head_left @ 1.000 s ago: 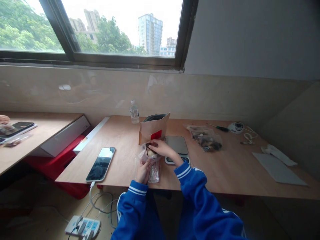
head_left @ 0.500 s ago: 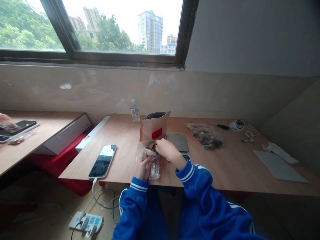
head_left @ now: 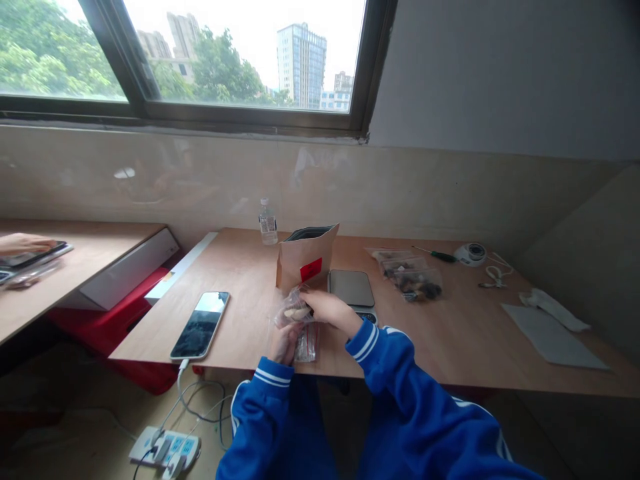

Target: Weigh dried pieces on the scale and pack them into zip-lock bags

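Left hand [head_left: 283,341] grips the clear bag [head_left: 291,311] from six o'clock, right hand [head_left: 326,308] pinches its top from three o'clock

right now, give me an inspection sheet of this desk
surface: wooden table, plain top.
job's things: small clear bag with pale pieces; open brown pouch upright behind it; scale beside the pouch.
clutter: phone, water bottle, filled clear bags, screwdriver, grey sheet.
grippers: left hand holds the bag from below; right hand pinches its top.
cables: white cable drops from the phone toward a floor power strip.
surroundings: window above; another person's hand on the left desk.
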### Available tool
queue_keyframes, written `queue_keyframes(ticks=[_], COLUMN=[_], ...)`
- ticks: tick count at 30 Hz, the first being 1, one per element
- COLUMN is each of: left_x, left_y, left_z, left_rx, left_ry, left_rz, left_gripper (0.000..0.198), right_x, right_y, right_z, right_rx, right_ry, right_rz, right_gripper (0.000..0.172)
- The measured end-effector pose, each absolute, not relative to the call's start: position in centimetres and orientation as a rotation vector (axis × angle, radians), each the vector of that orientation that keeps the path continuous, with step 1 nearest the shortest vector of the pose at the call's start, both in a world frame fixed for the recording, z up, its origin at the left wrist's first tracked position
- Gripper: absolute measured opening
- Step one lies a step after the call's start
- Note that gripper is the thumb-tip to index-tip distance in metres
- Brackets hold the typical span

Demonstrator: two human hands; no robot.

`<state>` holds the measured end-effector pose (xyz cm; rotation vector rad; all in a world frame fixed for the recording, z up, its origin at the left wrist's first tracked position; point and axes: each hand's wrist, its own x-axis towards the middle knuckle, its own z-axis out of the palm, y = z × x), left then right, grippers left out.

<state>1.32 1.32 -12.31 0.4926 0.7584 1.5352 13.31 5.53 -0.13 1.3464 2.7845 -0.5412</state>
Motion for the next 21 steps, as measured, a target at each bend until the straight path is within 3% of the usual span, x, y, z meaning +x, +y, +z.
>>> queue_keyframes(ticks=[4, 9, 13, 21], left_x=[1.2, 1.1, 1.1, 1.1], left_y=[1.3, 1.3, 1.2, 1.2], left_z=[-12.1, -11.7, -11.5, -11.0], left_rx=[0.474, 0.461, 0.43, 0.376], left_ry=[0.751, 0.748, 0.761, 0.734], left_rz=[1.559, 1.549, 1.537, 1.513], left_gripper=[0.036, 0.035, 0.037, 0.032], right_x=[13.9, 14.8, 15.6, 16.7], right_y=[6.0, 6.3, 6.4, 7.0], right_z=[-0.7, -1.4, -1.9, -1.1], right_rx=[1.308, 1.243, 1.246, 1.179], right_ry=[2.849, 2.954, 3.025, 3.058], right_rz=[-0.599, -0.675, -0.76, -1.228], right_gripper=[0.029, 0.041, 0.035, 0.035])
